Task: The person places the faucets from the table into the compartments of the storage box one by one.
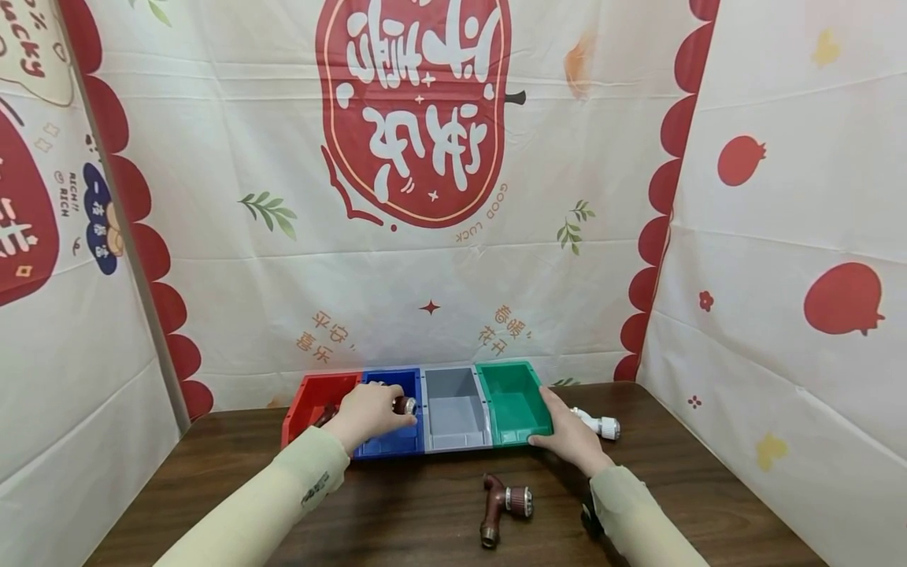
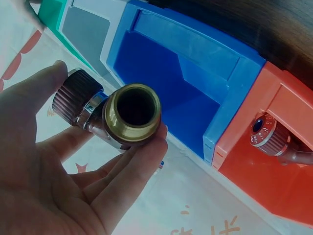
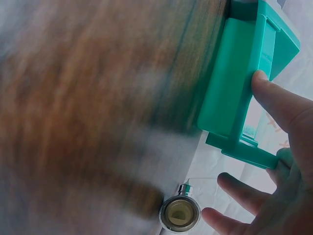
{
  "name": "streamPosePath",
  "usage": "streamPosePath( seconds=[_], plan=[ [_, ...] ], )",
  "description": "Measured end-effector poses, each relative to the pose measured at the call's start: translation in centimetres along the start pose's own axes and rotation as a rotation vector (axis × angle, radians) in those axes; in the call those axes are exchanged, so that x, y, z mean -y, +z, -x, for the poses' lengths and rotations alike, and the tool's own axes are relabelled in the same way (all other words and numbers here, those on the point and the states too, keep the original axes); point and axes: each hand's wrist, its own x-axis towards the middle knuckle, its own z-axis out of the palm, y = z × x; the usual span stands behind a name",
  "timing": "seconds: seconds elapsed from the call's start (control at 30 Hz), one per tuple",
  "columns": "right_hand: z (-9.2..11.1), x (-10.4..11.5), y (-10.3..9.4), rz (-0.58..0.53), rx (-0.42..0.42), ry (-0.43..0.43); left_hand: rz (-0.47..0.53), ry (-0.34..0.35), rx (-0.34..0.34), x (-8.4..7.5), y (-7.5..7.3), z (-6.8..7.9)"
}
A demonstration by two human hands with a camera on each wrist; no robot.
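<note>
My left hand holds a dark brown tap with a ribbed knob and a brass-coloured threaded end, above the blue bin. In the left wrist view the thumb lies at the knob and the fingers support the body from below. At the right end of the bin row, my right hand grips the side of the green bin. Its thumb presses on the front rim, as the right wrist view shows, with one finger at the corner and the others spread apart from it.
Another brown tap lies in the red bin. A grey bin stands between blue and green. On the wooden table, a brown tap lies in front and a white tap right of the green bin. Printed cloth hangs behind.
</note>
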Motion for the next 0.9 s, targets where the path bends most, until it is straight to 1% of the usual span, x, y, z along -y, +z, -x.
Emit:
streamPosePath(
  seconds=[0.1,0.33,0.7,0.9],
  plan=[
    [-0.05,-0.03,0.03,-0.004,0.001,0.011,-0.006,-0.007,-0.003,0.27,0.1,-0.19],
    [-0.04,0.14,-0.04,0.004,0.003,0.008,-0.007,-0.014,-0.007,0.47,0.31,-0.37],
    [0.02,0.24,-0.17,-0.001,-0.003,0.006,0.007,-0.024,0.006,0.77,0.65,-0.65],
    [0.04,0.26,-0.12,0.001,-0.002,0.009,0.021,-0.031,0.017,0.68,0.67,-0.72]
  ],
)
